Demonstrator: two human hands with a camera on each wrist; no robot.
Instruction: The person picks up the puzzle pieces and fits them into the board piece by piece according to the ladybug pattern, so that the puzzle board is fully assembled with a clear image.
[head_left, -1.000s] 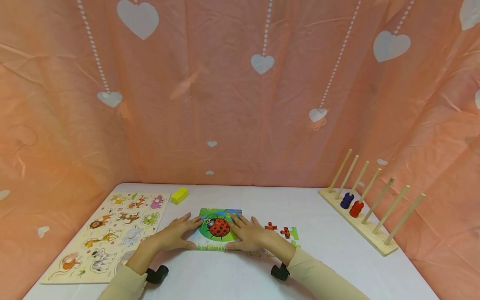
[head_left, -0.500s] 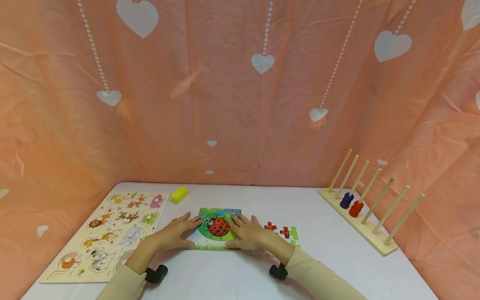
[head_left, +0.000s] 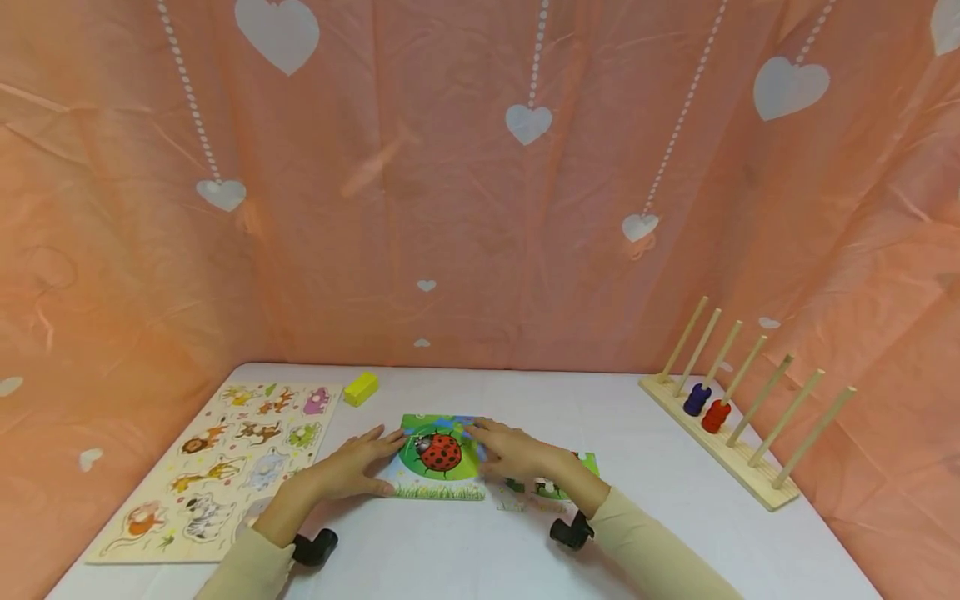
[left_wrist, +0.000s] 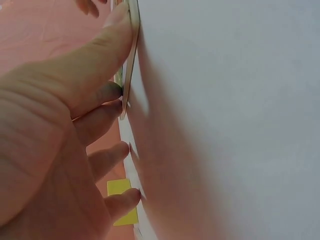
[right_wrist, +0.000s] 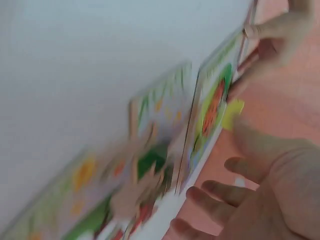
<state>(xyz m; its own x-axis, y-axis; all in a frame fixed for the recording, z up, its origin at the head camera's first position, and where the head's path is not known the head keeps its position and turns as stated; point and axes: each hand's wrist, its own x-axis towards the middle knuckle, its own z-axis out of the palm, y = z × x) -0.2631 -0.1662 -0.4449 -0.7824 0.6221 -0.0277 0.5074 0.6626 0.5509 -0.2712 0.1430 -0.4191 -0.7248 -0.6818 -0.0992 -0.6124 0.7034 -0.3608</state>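
Note:
A ladybug puzzle board [head_left: 438,454] lies flat on the white table in the head view. Along its left edge, my left hand [head_left: 348,468] rests with fingers spread. In the left wrist view that thumb [left_wrist: 95,52] and some fingertips touch the board's edge. My right hand [head_left: 521,450] hovers over the board's right edge, fingers extended and holding nothing. Loose jigsaw pieces [head_left: 551,492] lie under and beside the right forearm, partly hidden by it. Blurred in the right wrist view, these puzzle pieces [right_wrist: 165,107] appear close to the board [right_wrist: 212,107].
On the left lies a wooden animal peg puzzle [head_left: 217,467], with a yellow block [head_left: 362,388] behind it. A wooden rack of upright pegs [head_left: 720,442] stands at the right, bearing blue rings [head_left: 697,400] and red rings [head_left: 716,417]. A pink curtain [head_left: 465,208] encloses the table.
My right hand has lifted off the board and shifted slightly right, uncovering its right edge. The left hand stays at the left edge.

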